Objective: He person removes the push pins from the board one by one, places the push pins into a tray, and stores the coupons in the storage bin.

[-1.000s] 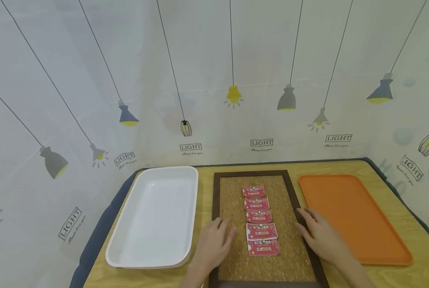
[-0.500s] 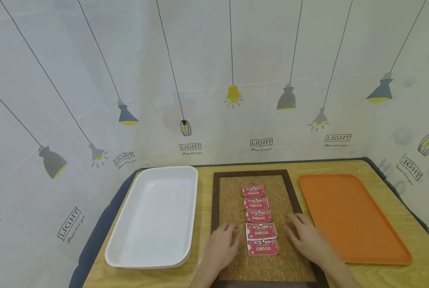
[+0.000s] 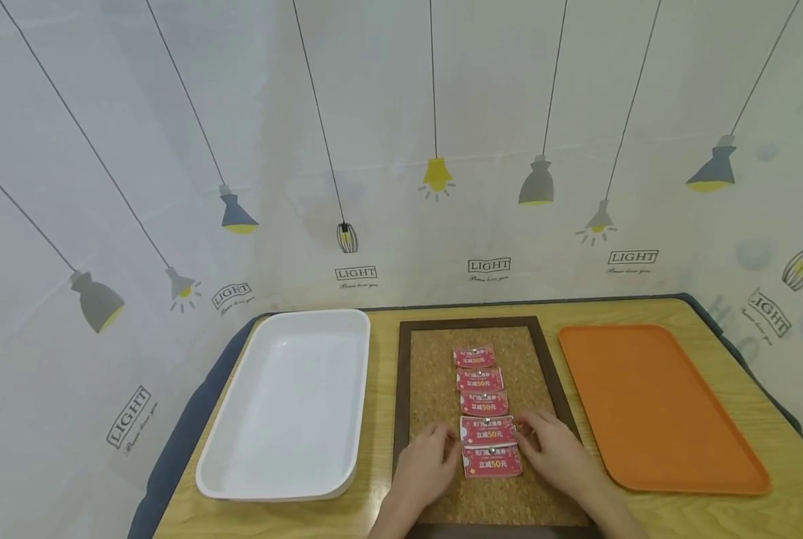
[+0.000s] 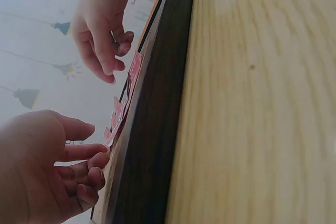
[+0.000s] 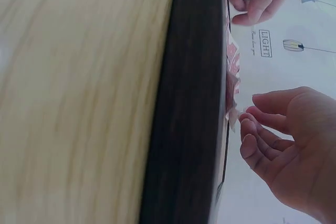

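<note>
A cork board with a dark brown frame (image 3: 402, 389) lies at the table's middle. Several red coupons (image 3: 483, 404) are pinned down it in a column. My left hand (image 3: 450, 447) rests on the cork, its fingertips at the left edges of the two nearest coupons (image 3: 491, 448). My right hand (image 3: 528, 434) mirrors it at their right edges. In the left wrist view, the left hand (image 4: 89, 166) has loosely curled fingers beside the frame (image 4: 157, 129). In the right wrist view, the right hand (image 5: 249, 124) touches a lifted coupon corner (image 5: 232, 113). Neither hand plainly pinches anything.
A deep white tray (image 3: 240, 479) lies left of the board and a flat orange tray (image 3: 658, 404) lies right of it, all on a wooden table (image 3: 711, 516). A curtain printed with lamps closes in the back and both sides.
Both hands have slid inward over the cork from the board's side rails to the edges of the two nearest coupons. Nothing else has moved.
</note>
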`<action>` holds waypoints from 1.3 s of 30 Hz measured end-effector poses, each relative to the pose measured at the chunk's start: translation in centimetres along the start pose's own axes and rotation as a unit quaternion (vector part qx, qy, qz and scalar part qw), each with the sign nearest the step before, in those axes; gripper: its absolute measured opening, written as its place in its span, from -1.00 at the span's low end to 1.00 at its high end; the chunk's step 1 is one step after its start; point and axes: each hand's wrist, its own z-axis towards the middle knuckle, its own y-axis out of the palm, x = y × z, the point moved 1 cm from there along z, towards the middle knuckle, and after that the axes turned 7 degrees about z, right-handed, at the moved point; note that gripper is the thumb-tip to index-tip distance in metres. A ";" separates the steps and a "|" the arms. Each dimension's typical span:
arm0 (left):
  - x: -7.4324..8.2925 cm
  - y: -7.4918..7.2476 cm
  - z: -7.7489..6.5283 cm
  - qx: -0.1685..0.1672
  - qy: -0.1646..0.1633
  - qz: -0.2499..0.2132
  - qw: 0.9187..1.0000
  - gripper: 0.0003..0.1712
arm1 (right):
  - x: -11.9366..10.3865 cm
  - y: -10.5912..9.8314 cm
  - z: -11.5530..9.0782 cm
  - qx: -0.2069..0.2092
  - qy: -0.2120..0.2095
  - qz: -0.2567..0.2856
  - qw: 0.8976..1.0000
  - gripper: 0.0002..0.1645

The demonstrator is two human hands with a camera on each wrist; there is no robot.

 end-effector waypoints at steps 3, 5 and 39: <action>0.2 0.3 0.0 -0.013 -0.009 -0.004 1.000 -0.89 | -0.3 0.4 0.1 -0.003 0.002 0.009 1.000 -0.84; 0.3 0.5 0.0 -0.019 -0.014 -0.004 1.000 -0.88 | -0.5 0.7 0.1 -0.005 -0.001 0.015 1.000 -0.85; 1.0 1.0 0.1 -0.013 -0.072 -0.024 0.997 -0.76 | -1.5 2.8 -0.1 -0.050 0.056 0.034 0.997 -0.77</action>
